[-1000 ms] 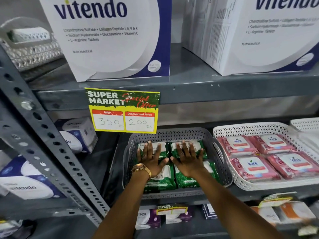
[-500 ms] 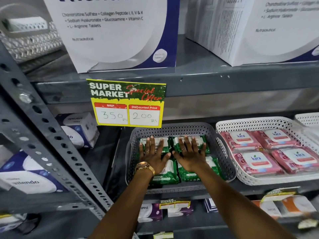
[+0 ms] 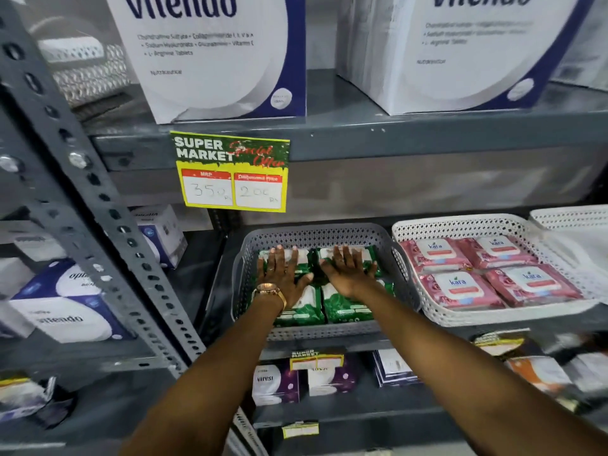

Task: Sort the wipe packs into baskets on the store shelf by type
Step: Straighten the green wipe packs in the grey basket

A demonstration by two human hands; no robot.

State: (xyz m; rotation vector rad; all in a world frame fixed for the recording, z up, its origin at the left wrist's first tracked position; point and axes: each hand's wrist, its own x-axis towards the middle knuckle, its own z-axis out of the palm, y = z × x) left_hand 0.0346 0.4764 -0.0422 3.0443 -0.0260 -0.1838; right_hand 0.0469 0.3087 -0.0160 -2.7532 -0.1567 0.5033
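Inside grey basket (image 3: 316, 233): L hand (image 3: 283, 274) & R hand (image 3: 350, 271) spread flat, palms down on green wipe packs (image 3: 345, 307).

A: What sort of place is this looking like?

B: A shop. Grey slotted-steel shelves (image 3: 427, 139) are carrying boxed tablets (image 3: 210, 54), and a yellow price tag (image 3: 232, 172) is hanging from the shelf edge, reading "Super Market Special Offer".

A: Anything else pointing that way?

B: Baskets (image 3: 460, 319) of wipe packs (image 3: 457, 284) are sitting in rows on display.
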